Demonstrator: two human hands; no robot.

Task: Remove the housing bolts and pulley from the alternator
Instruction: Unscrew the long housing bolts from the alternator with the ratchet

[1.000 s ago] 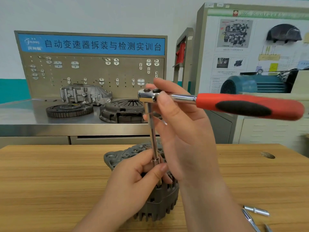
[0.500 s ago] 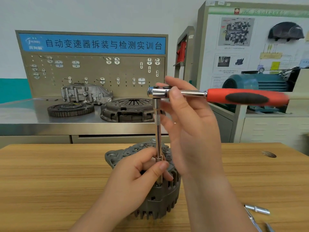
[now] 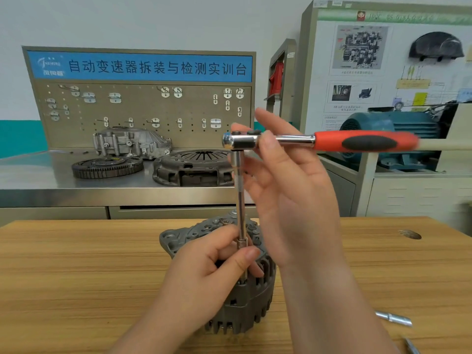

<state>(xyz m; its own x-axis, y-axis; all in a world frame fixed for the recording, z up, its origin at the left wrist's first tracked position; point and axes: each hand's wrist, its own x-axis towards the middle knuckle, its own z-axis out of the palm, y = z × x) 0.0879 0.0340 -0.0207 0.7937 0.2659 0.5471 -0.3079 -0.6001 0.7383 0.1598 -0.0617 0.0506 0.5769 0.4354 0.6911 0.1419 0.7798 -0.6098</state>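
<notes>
Right now I have the alternator [image 3: 252, 297] standing on end near the middle of the wooden table [image 3: 76, 264], finned body down and rear housing up. I judge that is so the housing bolts face the tool; the pulley I cannot see from this view. My left hand [image 3: 204, 272] is low on the extension bar [image 3: 240, 195], thumb and fingers pinching it just above where it meets the housing. I read that grip as a guide, so the bar's low end sits square on a bolt head that the hand itself hides. My right hand [image 3: 293, 200] is up at the head of the ratchet [image 3: 332, 141], thumb in front and 1 finger behind pinching it lightly while the other fingers stand straight and free. The red and black handle sticks out to the right with nothing gripping it, which suggests to me a bolt loose enough to spin from the head rather than lever. The bar stands close to upright. On the table to the right, well apart from the alternator, lies a short chrome adapter [image 3: 394, 319]. Behind the table runs a steel bench [image 3: 51, 180] carrying a toothed flywheel ring [image 3: 107, 167], a clutch cover [image 3: 194, 169] and a cast gearbox housing [image 3: 130, 143], backed by a pegboard [image 3: 140, 108] with a blue banner. Further right stand a teal electric motor [image 3: 390, 129] and a display board [image 3: 383, 60].
</notes>
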